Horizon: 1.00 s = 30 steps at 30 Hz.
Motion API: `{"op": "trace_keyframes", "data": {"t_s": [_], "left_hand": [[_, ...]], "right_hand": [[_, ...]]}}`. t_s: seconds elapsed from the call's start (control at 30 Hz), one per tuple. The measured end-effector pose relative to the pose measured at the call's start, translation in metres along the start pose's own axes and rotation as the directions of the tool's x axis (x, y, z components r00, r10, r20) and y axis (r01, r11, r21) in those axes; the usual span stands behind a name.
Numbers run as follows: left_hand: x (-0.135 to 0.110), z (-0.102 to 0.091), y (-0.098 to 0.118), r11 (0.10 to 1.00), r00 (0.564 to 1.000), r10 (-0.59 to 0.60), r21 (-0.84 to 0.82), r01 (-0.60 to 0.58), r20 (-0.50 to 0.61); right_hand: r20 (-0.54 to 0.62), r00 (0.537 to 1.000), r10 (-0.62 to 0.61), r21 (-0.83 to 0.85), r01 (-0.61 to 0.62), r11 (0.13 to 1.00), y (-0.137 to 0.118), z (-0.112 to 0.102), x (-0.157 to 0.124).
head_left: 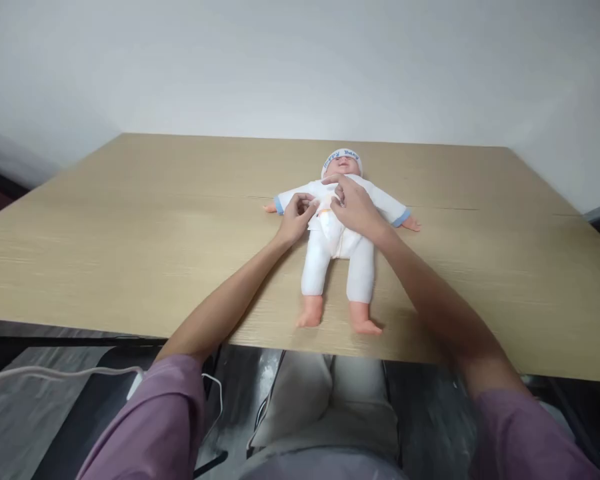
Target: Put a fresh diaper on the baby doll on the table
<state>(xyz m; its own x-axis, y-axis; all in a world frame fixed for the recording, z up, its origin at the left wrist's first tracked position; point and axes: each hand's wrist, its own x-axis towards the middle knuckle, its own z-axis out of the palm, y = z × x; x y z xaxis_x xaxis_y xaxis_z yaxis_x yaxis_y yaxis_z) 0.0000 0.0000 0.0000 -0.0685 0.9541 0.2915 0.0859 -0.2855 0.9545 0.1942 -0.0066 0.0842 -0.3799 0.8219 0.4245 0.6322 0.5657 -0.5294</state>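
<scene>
A baby doll [363,267] lies on its back on the table, head away from me, its arms spread and legs towards me. It wears a white top with blue cuffs and a lettered white headband [341,155]. Around its hips is a white diaper [334,230] with an orange strip at the waist. My left hand [296,217] is at the doll's left-hand side in view, thumb and fingers pinched at white material I cannot make out. Over the doll's belly is my right hand [355,205], index finger stretched out and thumb apart from it, near the diaper's waist.
The wooden table [155,220] reaches back to a white wall [260,67]. Its front edge runs just beyond the doll's feet, above my lap [330,400]. A white cable [60,373] hangs at the lower left.
</scene>
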Motion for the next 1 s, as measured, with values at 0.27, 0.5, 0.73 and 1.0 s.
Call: {"op": "trace_keyframes", "data": {"t_s": [0.27, 0.5, 0.73, 1.0], "left_hand": [[-0.090, -0.019, 0.086, 0.857, 0.908, 0.312, 0.330, -0.396, 0.278], [-0.128, -0.028, 0.086, 0.751, 0.855, -0.011, 0.569, -0.335, 0.518], [-0.102, -0.005, 0.073, 0.693, 0.914, 0.020, 0.653, -0.304, 0.404], [-0.104, -0.005, 0.060, 0.731, 0.911, 0.168, 0.573, -0.371, 0.375]], "right_hand": [[-0.005, 0.975, -0.222, 0.136, 0.221, 0.966, -0.050, -0.031, -0.103], [0.179, 0.983, 0.045, 0.035, -0.052, 0.998, -0.014, -0.036, -0.163], [0.111, 0.988, 0.106, -0.196, -0.083, 0.977, -0.018, -0.023, -0.142], [0.055, 0.996, 0.075, -0.180, -0.064, 0.982, -0.018, -0.010, -0.156]]}}
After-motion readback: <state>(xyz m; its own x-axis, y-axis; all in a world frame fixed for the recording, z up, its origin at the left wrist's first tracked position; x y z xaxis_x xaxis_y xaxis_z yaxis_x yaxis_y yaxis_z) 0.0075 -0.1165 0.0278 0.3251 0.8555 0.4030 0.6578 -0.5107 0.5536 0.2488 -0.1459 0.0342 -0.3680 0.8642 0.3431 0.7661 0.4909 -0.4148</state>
